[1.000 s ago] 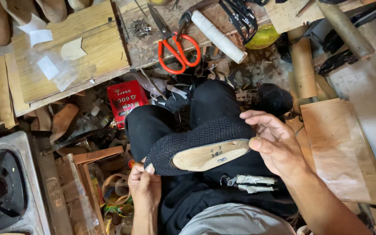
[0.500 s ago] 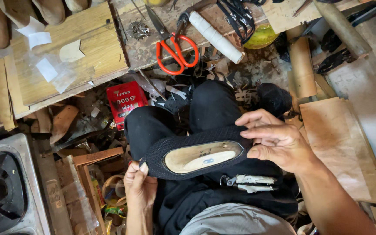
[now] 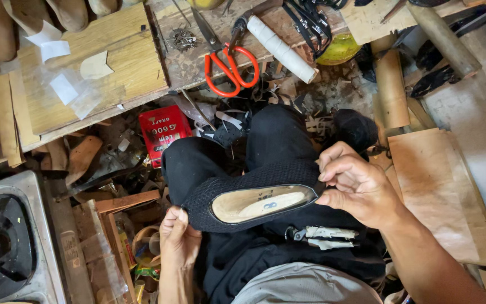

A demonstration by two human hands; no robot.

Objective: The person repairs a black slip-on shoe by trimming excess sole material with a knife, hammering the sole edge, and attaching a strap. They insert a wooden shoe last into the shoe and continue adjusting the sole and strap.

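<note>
black knit shoe upper (image 3: 237,186), orange-handled scissors (image 3: 229,65)

shoe (image 3: 254,194): I'm seeing black knit cloth, rough and matt, with a smooth tan insole showing inside.
scissors (image 3: 229,62): I'm reading glossy orange plastic handles and dull grey metal blades.
board (image 3: 94,67): I'm looking at pale bare wood, matt and grainy.
tin (image 3: 164,132): I'm noting glossy red printed metal.
paper (image 3: 442,191): I'm seeing brown matt sheet, lightly creased.
stove (image 3: 4,242): I'm catching brushed, scuffed steel.
trousers (image 3: 277,141): I'm seeing black matt cloth.
</note>
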